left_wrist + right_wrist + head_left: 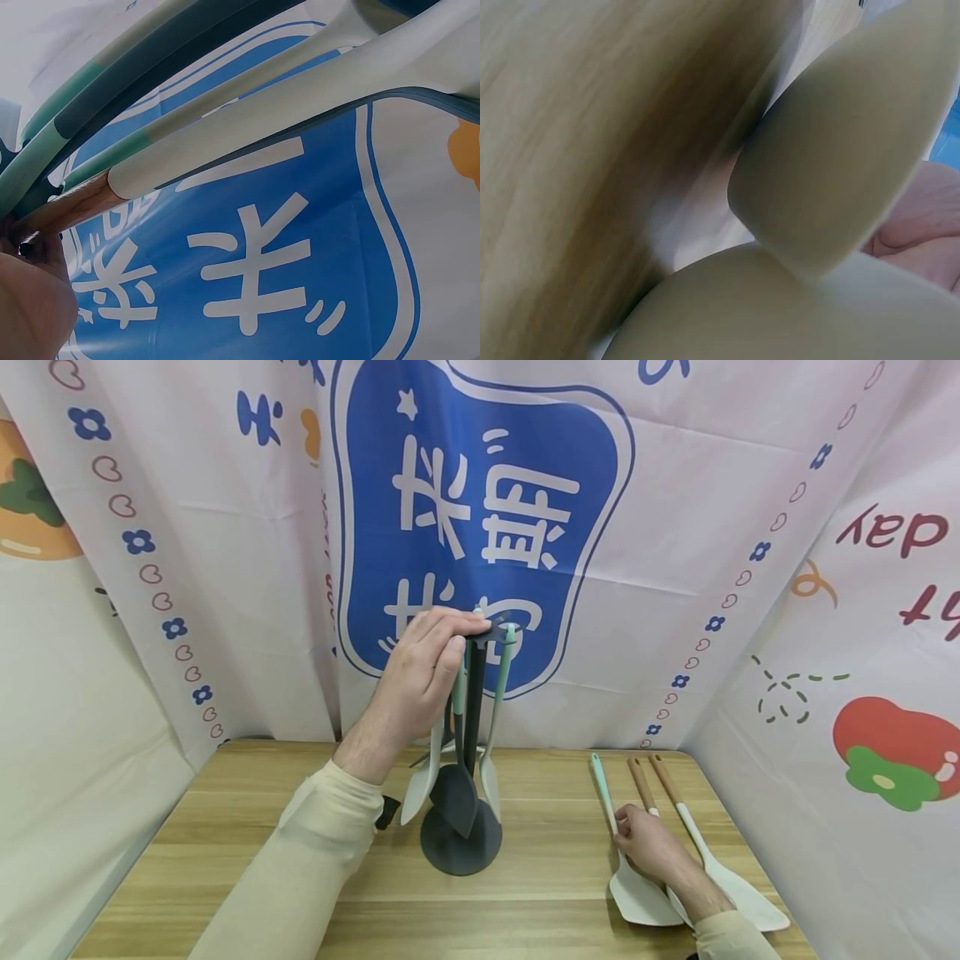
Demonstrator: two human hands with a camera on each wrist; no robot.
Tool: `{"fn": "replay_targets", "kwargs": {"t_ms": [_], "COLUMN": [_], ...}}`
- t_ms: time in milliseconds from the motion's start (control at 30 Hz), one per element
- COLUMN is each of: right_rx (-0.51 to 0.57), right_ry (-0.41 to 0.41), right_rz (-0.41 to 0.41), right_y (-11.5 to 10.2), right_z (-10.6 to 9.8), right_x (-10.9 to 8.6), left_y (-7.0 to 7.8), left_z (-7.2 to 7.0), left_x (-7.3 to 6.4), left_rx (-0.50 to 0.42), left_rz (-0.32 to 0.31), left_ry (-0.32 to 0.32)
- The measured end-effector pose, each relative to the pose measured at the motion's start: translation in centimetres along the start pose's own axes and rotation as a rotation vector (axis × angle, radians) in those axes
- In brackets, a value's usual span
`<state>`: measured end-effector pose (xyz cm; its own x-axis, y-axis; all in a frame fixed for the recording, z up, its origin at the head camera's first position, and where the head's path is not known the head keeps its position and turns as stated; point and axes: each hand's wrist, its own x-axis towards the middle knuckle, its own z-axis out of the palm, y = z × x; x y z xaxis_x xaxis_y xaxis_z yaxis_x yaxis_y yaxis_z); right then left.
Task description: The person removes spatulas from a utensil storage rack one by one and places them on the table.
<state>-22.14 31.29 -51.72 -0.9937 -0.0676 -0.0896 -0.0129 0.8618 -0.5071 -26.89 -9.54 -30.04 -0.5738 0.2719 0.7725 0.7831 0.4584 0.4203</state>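
A dark grey utensil stand (461, 843) rises from the middle of the wooden table (225, 827), with several white and dark silicone utensils (457, 777) hanging from its top. My left hand (423, 672) grips the stand's top hanger. In the left wrist view the hanging handles (225, 127) fan out from that hand (30, 300). On the right lie three spatulas: one with a mint handle (600, 785) and two with wooden handles (663, 781). My right hand (648, 843) curls round them. Their pale blades (840, 165) fill the right wrist view.
Printed fabric curtains (480, 527) wall the table in at the back and on both sides. A small black object (387, 812) pokes out beside my left sleeve. Bare wood (547, 893) lies between the stand and the spatulas.
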Motion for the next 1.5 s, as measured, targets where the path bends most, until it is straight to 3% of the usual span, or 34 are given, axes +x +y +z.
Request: {"fn": "replay_targets", "kwargs": {"t_ms": [467,667,1133,1500], "right_rx": [0.001,-0.004,-0.008,0.051], "right_ry": [-0.027,0.002,0.103,0.120], "right_rz": [0.017,-0.007,-0.093,-0.139], "right_y": [-0.3,-1.4,-6.3,-10.2], "right_z": [-0.5,-1.0,-2.2,-2.5], "right_x": [0.2,0.4,0.3,-0.2], "left_y": [0.0,0.0,0.2,0.1], "left_z": [0.1,0.1,0.1,0.1], "left_x": [0.0,-0.1,0.0,0.0], "left_rx": [-0.002,-0.005,0.004,-0.001], "left_rz": [-0.001,-0.008,0.008,0.011], "left_ry": [0.005,0.005,0.014,0.021]}}
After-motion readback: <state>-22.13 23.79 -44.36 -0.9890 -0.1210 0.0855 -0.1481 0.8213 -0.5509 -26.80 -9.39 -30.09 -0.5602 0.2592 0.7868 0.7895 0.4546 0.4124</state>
